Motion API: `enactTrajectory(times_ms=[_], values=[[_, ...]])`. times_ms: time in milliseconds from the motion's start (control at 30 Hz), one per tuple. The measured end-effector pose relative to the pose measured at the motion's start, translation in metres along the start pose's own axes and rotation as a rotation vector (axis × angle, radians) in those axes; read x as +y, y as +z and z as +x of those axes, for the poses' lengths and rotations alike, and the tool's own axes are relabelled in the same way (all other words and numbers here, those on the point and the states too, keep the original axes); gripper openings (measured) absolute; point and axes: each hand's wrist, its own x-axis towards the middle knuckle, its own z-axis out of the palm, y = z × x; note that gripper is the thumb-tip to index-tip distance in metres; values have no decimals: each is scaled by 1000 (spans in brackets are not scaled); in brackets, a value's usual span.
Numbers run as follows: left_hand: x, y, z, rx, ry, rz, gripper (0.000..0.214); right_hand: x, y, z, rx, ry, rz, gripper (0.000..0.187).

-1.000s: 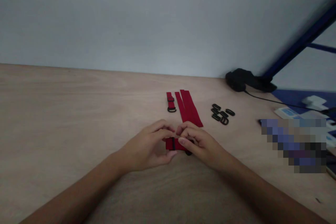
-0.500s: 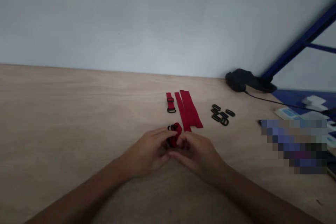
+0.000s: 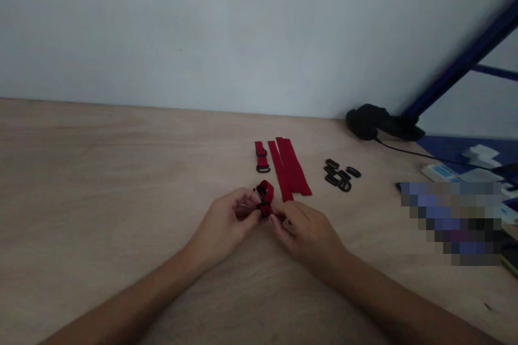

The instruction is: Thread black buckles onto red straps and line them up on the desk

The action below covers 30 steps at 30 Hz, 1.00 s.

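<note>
Between my two hands is a looped red strap (image 3: pixel 267 190) with black buckles on it. My left hand (image 3: pixel 229 221) pinches it at the black buckle (image 3: pixel 264 206). My right hand (image 3: pixel 307 229) has thumb and fingers closed on the strap's right side. Beyond them lies a short red strap (image 3: pixel 262 160) fitted with a black slider and a black ring. Flat red webbing strips (image 3: pixel 293 170) lie just past my right hand, partly overlapping. Farther right rests a small group of loose black buckles (image 3: pixel 340 177).
A pale wall (image 3: pixel 182 38) rises behind the wooden table (image 3: pixel 101 172). A black object (image 3: pixel 380 123) with a cable (image 3: pixel 429 155) sits at the back right. White and blue items (image 3: pixel 441 173) and a blurred patch (image 3: pixel 457 221) are on the right.
My fingers have shifted on the strap, so its loop and black buckle now show more plainly. My left hand has turned to a thumb-on-top pinch. The laid-out pieces stay put.
</note>
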Motion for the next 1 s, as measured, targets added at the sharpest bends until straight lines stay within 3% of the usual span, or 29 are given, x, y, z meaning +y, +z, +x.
enactTrajectory(times_ms=[400, 667, 767, 867, 1000], values=[[-4, 3, -2, -114, 121, -13, 6, -3, 2, -4, 39, 66, 27, 6], [1, 3, 0, -102, 78, -71, 5, -2, 4, -4, 106, 41, 83, 7], [1, 3, 1, -85, 18, -126, 8, -1, 3, -2, 70, 72, 104, 8], [0, 3, 2, -84, -19, -180, 10, 1, -1, 2, -1, 174, 275, 6], [3, 3, 0, -120, -44, -219, 11, 7, -2, 7, -25, 306, 777, 14]])
